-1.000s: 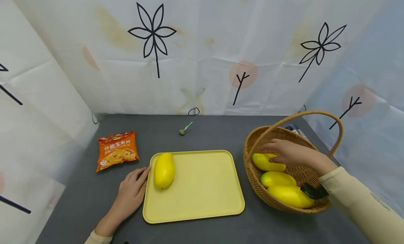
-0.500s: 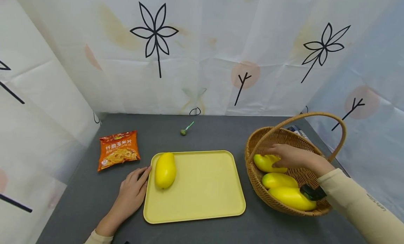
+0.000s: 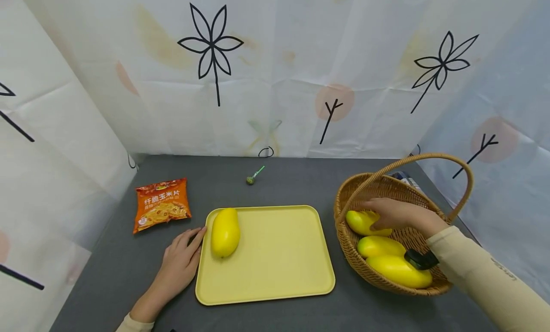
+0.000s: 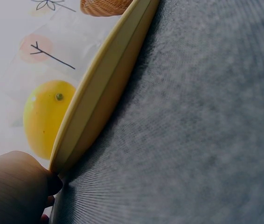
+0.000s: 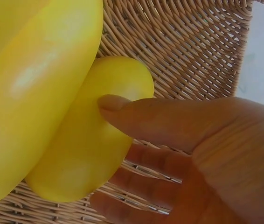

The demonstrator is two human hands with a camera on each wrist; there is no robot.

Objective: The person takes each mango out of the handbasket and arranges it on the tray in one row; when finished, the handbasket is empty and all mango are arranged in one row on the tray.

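Inside the wicker basket [image 3: 343,246] on the right, my right hand [image 3: 393,212] holds the farthest of three yellow mangoes, a mango [image 3: 361,222] with a greenish end. In the right wrist view the thumb presses on this mango [image 5: 76,158] and the fingers reach round its far side. Nearer me lie a second mango [image 3: 378,246] and a third mango [image 3: 397,271]. My left hand [image 3: 182,262] rests on the table, its fingertips at the left rim of a yellow tray [image 3: 275,251]. One more mango [image 3: 225,232] lies along the tray's left side.
An orange snack bag [image 3: 162,205] lies behind my left hand. A lollipop [image 3: 250,180] with a green stick lies beyond the tray. The basket handle [image 3: 447,156] arches over the right forearm, and a printed cloth [image 3: 275,74] hangs behind the table.
My right hand has lowered onto the farthest mango and taken hold of it; the mango is slightly shifted. The left hand stays by the tray rim. The head view has shifted slightly.
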